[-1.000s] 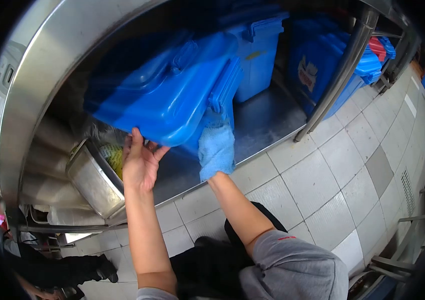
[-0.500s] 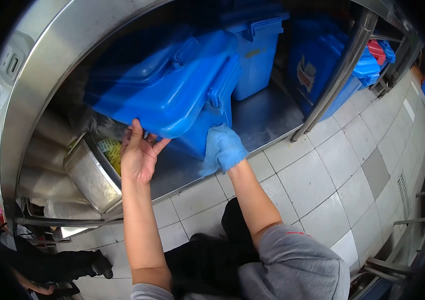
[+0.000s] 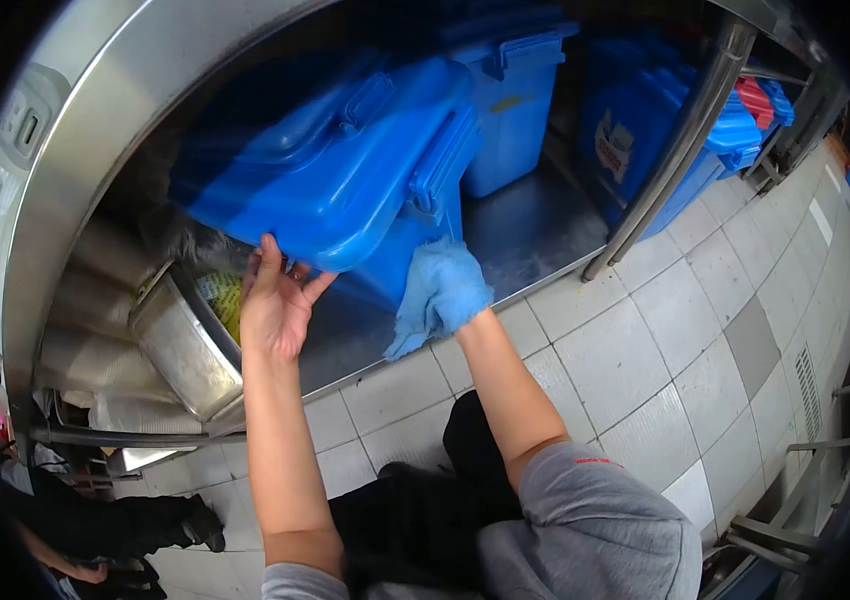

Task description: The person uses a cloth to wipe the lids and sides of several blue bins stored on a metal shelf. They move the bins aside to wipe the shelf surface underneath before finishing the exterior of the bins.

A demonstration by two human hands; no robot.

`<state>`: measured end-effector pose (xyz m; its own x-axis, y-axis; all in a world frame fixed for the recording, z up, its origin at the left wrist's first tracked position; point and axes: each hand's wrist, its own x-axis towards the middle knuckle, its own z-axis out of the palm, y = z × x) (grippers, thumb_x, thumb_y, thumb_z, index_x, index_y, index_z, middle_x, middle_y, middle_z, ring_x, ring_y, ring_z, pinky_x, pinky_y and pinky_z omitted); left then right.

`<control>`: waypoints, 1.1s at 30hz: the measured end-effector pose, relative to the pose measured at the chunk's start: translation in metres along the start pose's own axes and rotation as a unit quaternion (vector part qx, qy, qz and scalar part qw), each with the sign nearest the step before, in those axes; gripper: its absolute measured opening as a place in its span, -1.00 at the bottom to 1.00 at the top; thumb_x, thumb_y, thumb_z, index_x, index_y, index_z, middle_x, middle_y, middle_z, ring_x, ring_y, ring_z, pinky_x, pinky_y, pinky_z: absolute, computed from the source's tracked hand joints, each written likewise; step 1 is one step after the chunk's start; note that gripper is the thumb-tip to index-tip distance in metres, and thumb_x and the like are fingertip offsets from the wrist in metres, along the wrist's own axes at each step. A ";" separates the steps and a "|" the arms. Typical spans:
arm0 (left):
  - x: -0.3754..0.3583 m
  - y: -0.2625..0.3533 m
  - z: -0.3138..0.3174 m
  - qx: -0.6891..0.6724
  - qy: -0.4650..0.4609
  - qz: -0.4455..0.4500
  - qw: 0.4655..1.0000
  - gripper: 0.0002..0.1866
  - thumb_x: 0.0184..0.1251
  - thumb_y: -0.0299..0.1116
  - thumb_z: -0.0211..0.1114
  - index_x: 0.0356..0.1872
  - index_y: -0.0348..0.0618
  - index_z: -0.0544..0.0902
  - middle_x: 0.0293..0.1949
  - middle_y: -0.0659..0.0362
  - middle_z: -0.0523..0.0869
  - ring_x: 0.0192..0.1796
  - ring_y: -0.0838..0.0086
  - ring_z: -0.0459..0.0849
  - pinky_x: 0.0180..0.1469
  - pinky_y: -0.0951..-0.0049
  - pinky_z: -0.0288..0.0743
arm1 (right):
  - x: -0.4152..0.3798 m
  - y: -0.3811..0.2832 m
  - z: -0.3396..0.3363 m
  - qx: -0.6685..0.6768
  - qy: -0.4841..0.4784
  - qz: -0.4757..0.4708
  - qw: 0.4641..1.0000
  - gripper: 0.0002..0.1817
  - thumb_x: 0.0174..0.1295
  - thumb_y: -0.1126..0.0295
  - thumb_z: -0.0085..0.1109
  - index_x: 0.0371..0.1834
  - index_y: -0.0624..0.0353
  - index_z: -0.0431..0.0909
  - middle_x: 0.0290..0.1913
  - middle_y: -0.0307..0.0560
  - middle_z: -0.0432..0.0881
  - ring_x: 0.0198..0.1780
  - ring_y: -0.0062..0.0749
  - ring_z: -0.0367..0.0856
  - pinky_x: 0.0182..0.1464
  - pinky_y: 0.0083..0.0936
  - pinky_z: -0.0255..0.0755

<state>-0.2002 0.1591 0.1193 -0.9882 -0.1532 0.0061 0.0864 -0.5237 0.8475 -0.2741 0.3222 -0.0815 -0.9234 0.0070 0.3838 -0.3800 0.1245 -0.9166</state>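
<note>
A large blue plastic bin (image 3: 375,268) with a lidded top (image 3: 325,190) stands tilted on the metal shelf. My left hand (image 3: 278,298) grips the near rim of its lid, thumb on the outside and some fingers hidden beneath. Against the bin's front side, just below the lid handle (image 3: 442,165), my right hand presses a light blue cloth (image 3: 440,285). The cloth covers that hand almost wholly, and one corner of it hangs down toward the shelf edge.
Another blue bin (image 3: 515,115) stands behind on the metal shelf (image 3: 535,230). More blue bins (image 3: 630,130) are past the steel table leg (image 3: 680,155). A metal container (image 3: 185,345) with yellow packaging sits at left. A person's dark trouser leg (image 3: 125,530) shows at lower left.
My right hand has shifted slightly up along the bin's side, and the cloth spreads wider with its corner hanging lower left. My left hand stays on the lid rim.
</note>
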 end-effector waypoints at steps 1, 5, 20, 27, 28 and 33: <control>-0.001 0.000 0.001 -0.001 0.001 0.000 1.000 -0.66 0.31 -0.20 0.15 -0.04 -0.21 0.38 -0.12 0.12 0.52 -0.12 0.42 0.56 -0.15 0.13 0.68 | -0.001 -0.006 0.000 -0.007 0.002 -0.006 1.000 -0.89 -0.15 0.51 0.11 -0.50 0.21 0.58 -0.34 0.09 0.62 -0.26 -0.06 0.60 -0.22 -0.34 0.49; -0.001 -0.002 -0.002 -0.004 0.004 0.006 1.000 -0.63 0.32 -0.20 0.13 0.01 -0.21 0.36 -0.08 0.11 0.49 -0.09 0.41 0.55 -0.14 0.12 0.67 | -0.004 -0.072 -0.009 -0.398 -0.060 -0.064 0.913 -0.92 -0.14 0.51 0.14 -0.53 0.20 0.57 -0.45 -0.03 0.62 -0.35 -0.17 0.61 -0.22 -0.37 0.48; 0.001 0.000 -0.004 0.028 -0.005 0.007 1.000 -0.54 0.33 -0.18 0.11 0.14 -0.23 0.29 0.05 0.07 0.45 0.03 0.31 0.52 -0.09 0.06 0.64 | 0.045 -0.073 0.030 -0.293 0.369 0.055 0.880 -0.47 0.12 0.36 0.00 0.19 0.33 0.28 0.17 0.15 0.37 0.19 -0.11 0.31 0.28 -0.29 0.11; -0.001 0.001 -0.001 0.025 0.005 0.005 1.000 -0.58 0.32 -0.19 0.13 0.07 -0.24 0.34 0.01 0.07 0.48 0.02 0.31 0.52 -0.08 0.08 0.64 | 0.065 -0.067 -0.003 0.217 -0.022 0.240 0.946 -0.41 0.23 0.20 -0.03 0.33 0.09 0.14 0.31 0.07 0.23 0.25 -0.12 0.29 0.29 -0.36 0.15; -0.001 0.000 -0.005 0.031 0.001 0.002 1.000 -0.56 0.33 -0.17 0.11 0.09 -0.24 0.33 0.05 0.06 0.46 0.06 0.29 0.50 -0.05 0.09 0.63 | 0.067 -0.079 -0.010 0.370 0.053 0.226 0.900 -0.43 0.23 0.19 -0.03 0.30 0.10 0.19 0.27 0.06 0.28 0.19 -0.17 0.36 0.25 -0.36 0.21; 0.001 -0.003 -0.007 0.031 0.003 0.009 0.999 -0.56 0.34 -0.13 0.09 0.09 -0.21 0.36 0.07 0.07 0.46 0.08 0.30 0.49 -0.03 0.16 0.62 | 0.023 -0.136 -0.003 0.284 0.237 0.033 0.929 -0.62 0.16 0.24 0.00 0.03 0.11 0.30 -0.03 -0.01 0.38 -0.07 -0.25 0.43 -0.01 -0.39 0.30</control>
<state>-0.2003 0.1546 0.1125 -0.9858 -0.1667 0.0192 0.0961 -0.4671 0.8790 -0.2432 0.3081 0.0522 -0.8696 0.4482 0.2072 -0.4141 -0.4334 -0.8004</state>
